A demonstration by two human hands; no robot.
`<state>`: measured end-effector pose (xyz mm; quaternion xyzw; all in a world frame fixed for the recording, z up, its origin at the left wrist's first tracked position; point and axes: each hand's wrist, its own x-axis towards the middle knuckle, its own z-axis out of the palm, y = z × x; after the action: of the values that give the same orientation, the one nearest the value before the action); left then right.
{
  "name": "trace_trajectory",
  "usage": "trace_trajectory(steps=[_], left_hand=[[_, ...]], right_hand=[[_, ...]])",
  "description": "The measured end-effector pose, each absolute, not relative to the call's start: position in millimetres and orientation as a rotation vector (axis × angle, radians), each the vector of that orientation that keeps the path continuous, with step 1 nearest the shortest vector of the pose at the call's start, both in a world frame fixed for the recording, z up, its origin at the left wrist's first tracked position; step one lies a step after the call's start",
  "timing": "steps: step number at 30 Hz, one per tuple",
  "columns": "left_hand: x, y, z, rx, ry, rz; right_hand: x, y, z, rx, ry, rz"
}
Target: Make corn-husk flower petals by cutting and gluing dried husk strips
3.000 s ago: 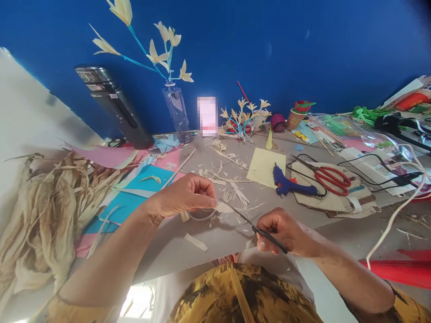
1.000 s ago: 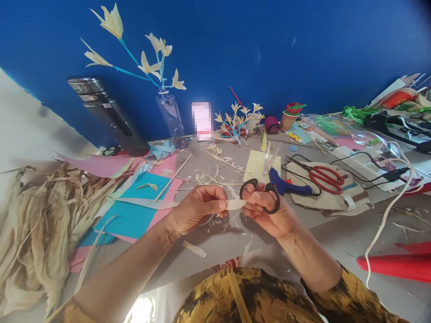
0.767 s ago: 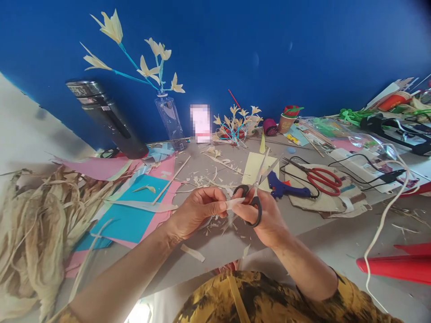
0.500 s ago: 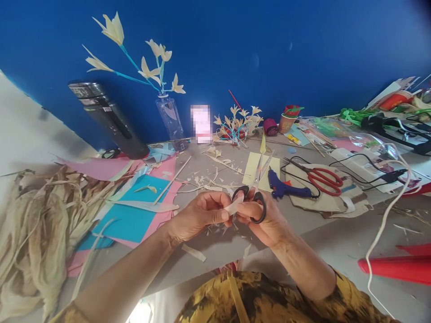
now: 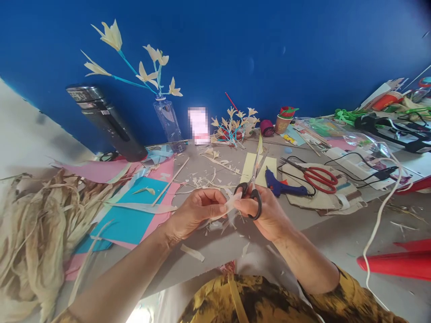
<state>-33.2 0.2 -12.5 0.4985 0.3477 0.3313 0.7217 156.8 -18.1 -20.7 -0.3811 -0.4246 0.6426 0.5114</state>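
Note:
Between thumb and fingers, my left hand (image 5: 198,211) pinches a pale strip of husk (image 5: 233,203). My right hand (image 5: 266,213) has black-handled scissors (image 5: 253,183) hooked on its fingers, the blades parted and pointing away from me. The right thumb and fingertips lie close to the strip's upper right end; whether they press on it I cannot tell. Small pale scraps (image 5: 218,224) lie on the table under both hands. Beyond the scissors is a pale yellow sheet (image 5: 247,168), with a blue glue gun (image 5: 286,185) to its right.
Dried husks (image 5: 40,233) heap at the left, beside blue paper (image 5: 134,224) and pink paper. A bottle (image 5: 168,125) with husk flowers and a dark flask (image 5: 107,125) stand along the blue wall. Red-handled scissors (image 5: 321,178) rest on a folded cloth (image 5: 303,202) near a power strip and cables.
My right hand has drawn slightly away from the left, and its fingers have loosened near the strip. The left hand still pinches the strip. The view has shifted a little.

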Motion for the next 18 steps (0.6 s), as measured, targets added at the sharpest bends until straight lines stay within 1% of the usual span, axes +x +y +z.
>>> trace_trajectory(steps=[3, 5, 8, 10, 18], left_hand=[[-32, -1, -12, 1.047, 0.808, 0.825], [-33, 0, -10, 0.981, 0.847, 0.892], [-34, 2, -6, 0.922, 0.871, 0.962], [-35, 2, -5, 0.911, 0.872, 1.012], [-38, 2, -3, 0.871, 0.841, 1.095]], right_hand=[[158, -18, -20, -0.979, -1.089, 1.449], [164, -20, -20, -1.035, -1.228, 1.415], [178, -24, -22, -1.053, -1.525, 1.52], [188, -25, -24, -1.084, -1.648, 1.531], [205, -23, -31, -1.226, -1.902, 1.489]])
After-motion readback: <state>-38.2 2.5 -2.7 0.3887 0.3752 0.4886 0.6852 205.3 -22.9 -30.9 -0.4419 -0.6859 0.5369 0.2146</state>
